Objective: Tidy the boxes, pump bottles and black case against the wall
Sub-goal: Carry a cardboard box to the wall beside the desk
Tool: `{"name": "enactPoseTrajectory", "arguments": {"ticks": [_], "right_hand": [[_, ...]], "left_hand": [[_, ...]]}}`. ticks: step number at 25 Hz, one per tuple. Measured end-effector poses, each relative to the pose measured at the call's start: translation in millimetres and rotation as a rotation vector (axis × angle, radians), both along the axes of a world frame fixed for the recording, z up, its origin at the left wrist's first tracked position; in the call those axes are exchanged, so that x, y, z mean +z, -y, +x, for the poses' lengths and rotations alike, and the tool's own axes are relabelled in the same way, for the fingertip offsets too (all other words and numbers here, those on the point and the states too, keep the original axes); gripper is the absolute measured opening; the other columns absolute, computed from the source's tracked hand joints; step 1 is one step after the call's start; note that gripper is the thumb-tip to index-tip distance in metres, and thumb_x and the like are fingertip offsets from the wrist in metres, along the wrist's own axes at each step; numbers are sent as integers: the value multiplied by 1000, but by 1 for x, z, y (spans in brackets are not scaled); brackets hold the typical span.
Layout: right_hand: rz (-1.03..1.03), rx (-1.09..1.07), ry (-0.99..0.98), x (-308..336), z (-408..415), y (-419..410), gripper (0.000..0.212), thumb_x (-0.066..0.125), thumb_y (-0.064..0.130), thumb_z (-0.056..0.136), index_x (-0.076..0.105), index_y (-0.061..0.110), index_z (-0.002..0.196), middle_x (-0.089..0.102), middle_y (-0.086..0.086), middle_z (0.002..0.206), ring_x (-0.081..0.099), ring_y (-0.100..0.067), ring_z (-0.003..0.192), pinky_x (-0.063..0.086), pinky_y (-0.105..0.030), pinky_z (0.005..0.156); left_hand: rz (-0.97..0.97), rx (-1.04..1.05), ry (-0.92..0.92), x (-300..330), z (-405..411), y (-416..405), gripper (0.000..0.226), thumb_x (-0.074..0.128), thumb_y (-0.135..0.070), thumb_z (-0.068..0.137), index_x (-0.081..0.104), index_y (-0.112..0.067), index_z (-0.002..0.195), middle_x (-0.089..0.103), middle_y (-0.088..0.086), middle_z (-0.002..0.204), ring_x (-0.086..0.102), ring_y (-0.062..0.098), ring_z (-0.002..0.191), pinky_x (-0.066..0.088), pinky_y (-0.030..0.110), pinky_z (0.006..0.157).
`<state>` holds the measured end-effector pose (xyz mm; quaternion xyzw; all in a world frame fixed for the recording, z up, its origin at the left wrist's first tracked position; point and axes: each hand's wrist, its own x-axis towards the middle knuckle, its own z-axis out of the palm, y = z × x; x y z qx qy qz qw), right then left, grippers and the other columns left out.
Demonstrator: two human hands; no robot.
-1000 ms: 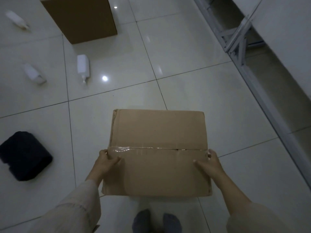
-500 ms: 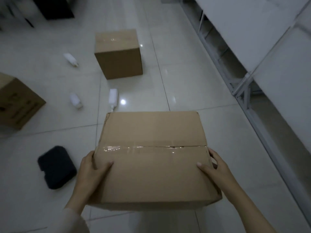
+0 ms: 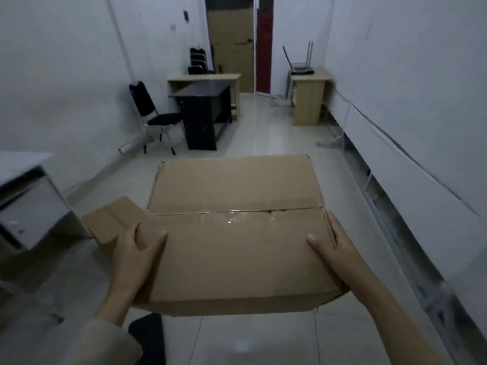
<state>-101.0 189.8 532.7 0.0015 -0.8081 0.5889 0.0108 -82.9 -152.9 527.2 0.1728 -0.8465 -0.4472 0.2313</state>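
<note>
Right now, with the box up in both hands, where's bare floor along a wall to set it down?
The free patch is the floor strip ahead, between the black desk and the right-hand wall frame. The left side is crowded: a second box beside the grey cabinet, with the black case near your feet.

— The box (image 3: pixel 234 241)?
— Matt brown cardboard, glossy clear tape (image 3: pixel 232 216) along its seam.
— And the floor (image 3: pixel 263 338)?
— Smooth, glossy tile. The chair (image 3: pixel 155 119) has shiny metal legs.
</note>
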Motion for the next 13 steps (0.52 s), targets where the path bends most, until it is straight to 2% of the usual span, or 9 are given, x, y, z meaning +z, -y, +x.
{"name": "enactPoseTrajectory", "arguments": {"ticks": [3, 6, 8, 13], "right_hand": [[5, 71, -89, 44, -63, 40, 74, 54, 33, 89, 9, 34, 147, 21, 10, 154, 31, -10, 134, 29, -29, 105], [-15, 126, -156, 73, -130, 86, 72, 55, 32, 89, 11, 35, 146, 28, 9, 150, 38, -6, 122, 34, -26, 99], [-18, 136, -186, 87, -175, 117, 72, 55, 31, 89, 12, 34, 146, 29, 7, 150, 37, -3, 118, 33, -24, 97], [-3, 201, -183, 106, -273, 187, 74, 52, 33, 90, 6, 33, 147, 26, 4, 152, 35, -4, 114, 34, -25, 93]], "left_hand": [[11, 109, -100, 45, -37, 36, 62, 64, -35, 81, 43, -11, 134, 49, 17, 136, 48, 35, 120, 39, 47, 98], [-9, 164, -174, 73, -84, 79, 59, 66, -40, 79, 48, -12, 129, 53, 17, 131, 52, 34, 115, 42, 45, 92], [-18, 184, -198, 89, -119, 106, 63, 65, -45, 78, 48, -13, 129, 53, 15, 129, 53, 33, 113, 43, 43, 89], [-35, 254, -213, 113, -199, 169, 66, 62, -50, 77, 47, -15, 130, 52, 13, 131, 52, 33, 115, 44, 48, 94]]}}
